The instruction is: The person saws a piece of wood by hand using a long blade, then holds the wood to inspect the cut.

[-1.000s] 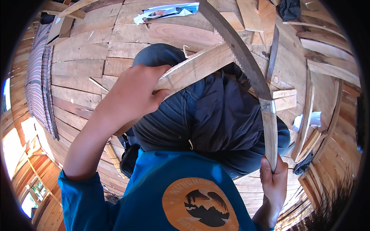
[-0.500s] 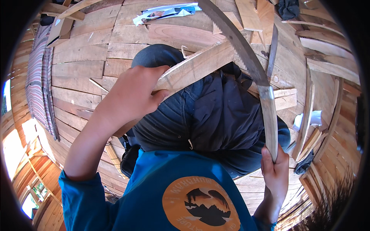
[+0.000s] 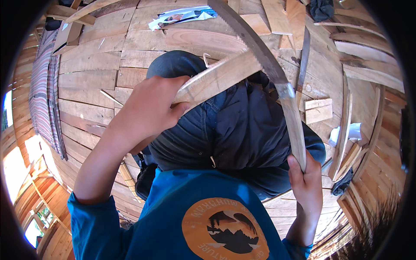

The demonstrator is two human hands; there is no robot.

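My left hand [image 3: 145, 108] is closed around the near end of a short wooden board [image 3: 223, 78], which slants up to the right above my thighs. A pencil-like dark line crosses the board close to my fingers. In my right hand [image 3: 307, 182] I grip the wooden handle of a handsaw [image 3: 262, 52], a long, slightly curved grey blade with teeth along its left edge. The toothed edge lies at the far end of the board; whether it cuts into the wood I cannot tell. A thin curl of wood [image 3: 206, 60] stands by the board's upper edge.
Beyond my knees lie a flat plank [image 3: 206, 39], a crumpled printed sheet [image 3: 182, 17] and several board offcuts [image 3: 277, 17]. On the right are a long dark blade [image 3: 304, 60], a small wood block [image 3: 318, 110] and leaning planks [image 3: 344, 125]. A striped cloth [image 3: 45, 86] hangs at left.
The saw and my right hand have shifted left and a little forward, the blade sliding along the board's far end. My left hand and the board have barely moved.
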